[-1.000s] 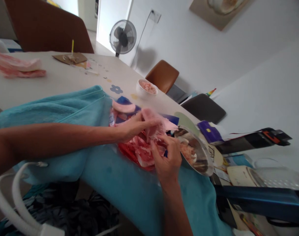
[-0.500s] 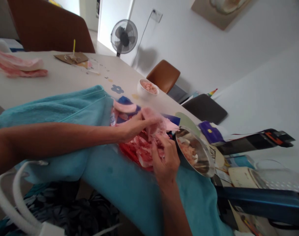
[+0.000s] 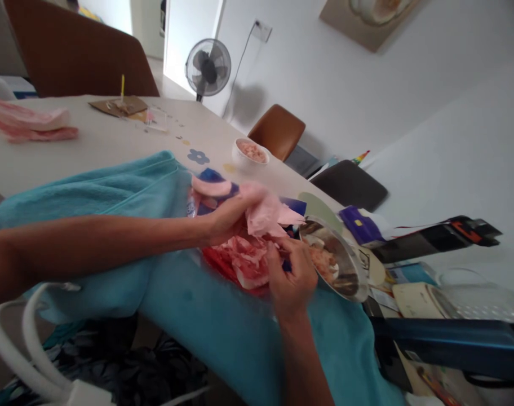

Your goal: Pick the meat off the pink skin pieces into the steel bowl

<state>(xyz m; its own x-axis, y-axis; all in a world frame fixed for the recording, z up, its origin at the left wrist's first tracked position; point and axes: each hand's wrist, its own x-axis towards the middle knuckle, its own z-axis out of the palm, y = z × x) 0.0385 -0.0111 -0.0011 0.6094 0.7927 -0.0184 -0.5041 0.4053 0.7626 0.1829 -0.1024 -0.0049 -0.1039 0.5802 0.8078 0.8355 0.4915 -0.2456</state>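
Upper left bright — foreground dim, blurred (soft shadow [image 3: 249, 102] on wall [image 3: 333, 84]).

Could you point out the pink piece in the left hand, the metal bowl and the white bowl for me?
Pink piece [image 3: 263, 217]: head view, on the middle of its pale surface.
Metal bowl [image 3: 348, 269]: head view, on its bare inner wall.
White bowl [image 3: 242, 161]: head view, on its outer wall.

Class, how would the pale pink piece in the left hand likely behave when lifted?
The pale pink piece is probably floppy: it looks creased in the left hand. Its pointed flaps look thin, so it may tear easily and feel light.
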